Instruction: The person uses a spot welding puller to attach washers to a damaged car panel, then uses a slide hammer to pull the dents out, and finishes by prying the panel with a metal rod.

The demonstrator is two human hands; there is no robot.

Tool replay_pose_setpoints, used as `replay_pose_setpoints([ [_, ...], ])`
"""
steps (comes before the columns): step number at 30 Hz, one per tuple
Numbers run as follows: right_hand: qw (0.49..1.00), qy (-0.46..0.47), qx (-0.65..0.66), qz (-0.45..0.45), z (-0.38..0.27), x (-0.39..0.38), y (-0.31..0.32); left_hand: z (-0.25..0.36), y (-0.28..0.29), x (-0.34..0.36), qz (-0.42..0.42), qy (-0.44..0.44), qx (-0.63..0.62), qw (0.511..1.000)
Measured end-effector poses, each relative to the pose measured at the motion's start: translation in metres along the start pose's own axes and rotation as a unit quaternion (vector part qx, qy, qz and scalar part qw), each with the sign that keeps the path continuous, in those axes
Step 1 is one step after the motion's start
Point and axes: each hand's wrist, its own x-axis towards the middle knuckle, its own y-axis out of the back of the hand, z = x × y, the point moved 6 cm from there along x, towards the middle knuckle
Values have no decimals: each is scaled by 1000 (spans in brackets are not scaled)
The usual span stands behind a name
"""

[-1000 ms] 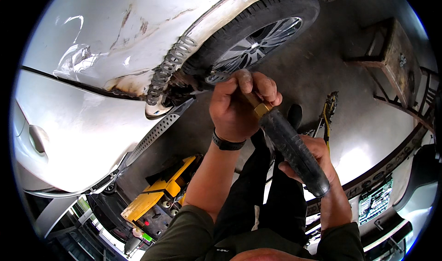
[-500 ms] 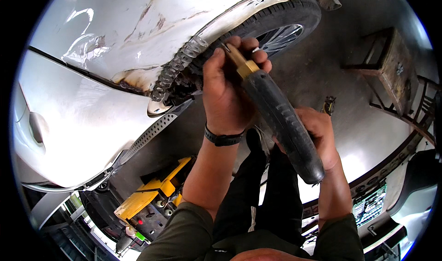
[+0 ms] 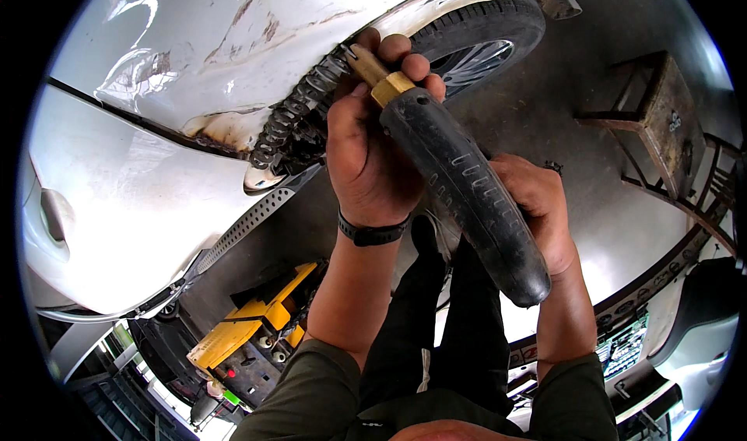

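Note:
A black-handled welding gun [image 3: 471,200] with a brass nozzle slants across in front of me, its tip up and left. My right hand [image 3: 537,200] is wrapped around the handle from behind, so most of its fingers are hidden. My left hand [image 3: 373,157], wearing a dark wristband, curls around the brass end with thumb and fingertips on either side of it. A small metal bit shows at the nozzle's tip. Right beside that tip runs a row of wavy metal pull rings [image 3: 299,102] along the wheel-arch edge of a scratched white car panel [image 3: 226,44].
A car wheel [image 3: 482,44] lies beyond my left hand. To the right stand a worn wooden stool [image 3: 661,122] and a chair [image 3: 720,176]. A yellow machine [image 3: 257,316] is at lower left, near a perforated strip [image 3: 245,227]. A tool set [image 3: 626,340] sits at lower right.
The welding gun's nozzle and my left hand have moved up and left, close to the row of pull rings. My right hand keeps its grip on the handle.

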Motion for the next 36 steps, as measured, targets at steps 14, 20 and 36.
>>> replay_pose_setpoints([
  [14, 1000, 0, -16, 8, -1, 1, -2, 1, -2, 1, -10, 5, -1, 1000],
  [20, 1000, -19, -5, 21, 4, -3, -3, -2, 0, 2, -14, 10, -33, 999],
  [36, 996, -82, 22, 23, -14, -9, -9, -6, 0, 0, -90, 50, -108, 989],
])
